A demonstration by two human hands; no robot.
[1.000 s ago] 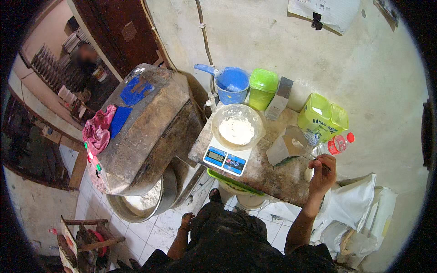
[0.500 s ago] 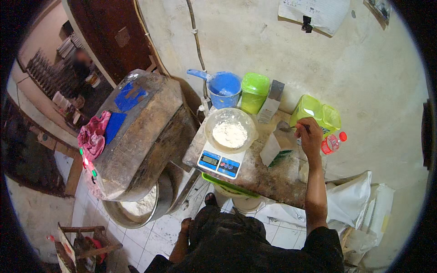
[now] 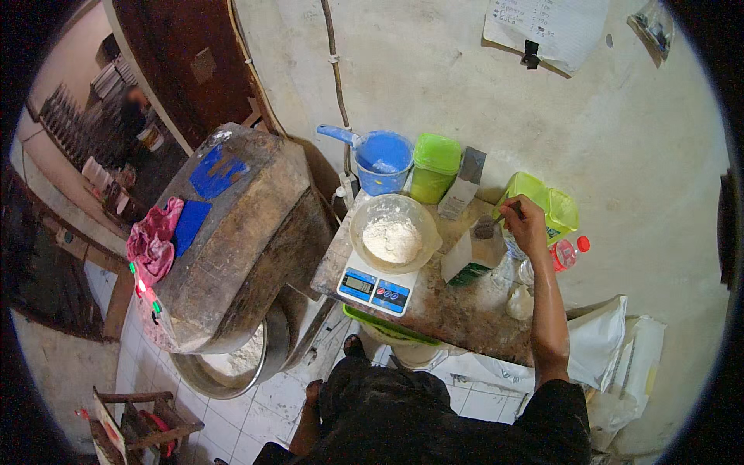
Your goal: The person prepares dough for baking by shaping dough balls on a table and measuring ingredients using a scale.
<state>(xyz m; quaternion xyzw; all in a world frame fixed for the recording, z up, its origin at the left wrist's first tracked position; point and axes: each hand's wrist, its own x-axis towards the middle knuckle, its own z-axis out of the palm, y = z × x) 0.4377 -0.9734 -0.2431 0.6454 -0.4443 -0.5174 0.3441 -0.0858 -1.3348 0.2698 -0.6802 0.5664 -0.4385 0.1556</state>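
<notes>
My right hand (image 3: 525,221) is closed on what looks like a spoon (image 3: 486,227), its end at the mouth of an open white and green carton (image 3: 470,256). Left of the carton, a translucent bowl (image 3: 422,246) of white powder rests on a white and blue kitchen scale (image 3: 375,290) with a lit display. Behind my right hand stand open lime-green containers (image 3: 563,209); a clear bottle with a red cap (image 3: 568,252) is beside my wrist. My left hand (image 3: 313,393) hangs low beside my leg, its fingers not distinct.
A worn worktable (image 3: 446,310) stands against the wall. At its back are a blue dipper (image 3: 384,182), a lidded green tub (image 3: 434,167) and a grey-white packet (image 3: 463,186). A large machine (image 3: 248,209) stands left, over a metal bowl (image 3: 263,372) of flour. White sacks (image 3: 601,341) lean right.
My right hand has moved from beside the green containers toward the carton, and the spoon now shows at the carton's mouth. The view has shifted slightly. My left hand still hangs low.
</notes>
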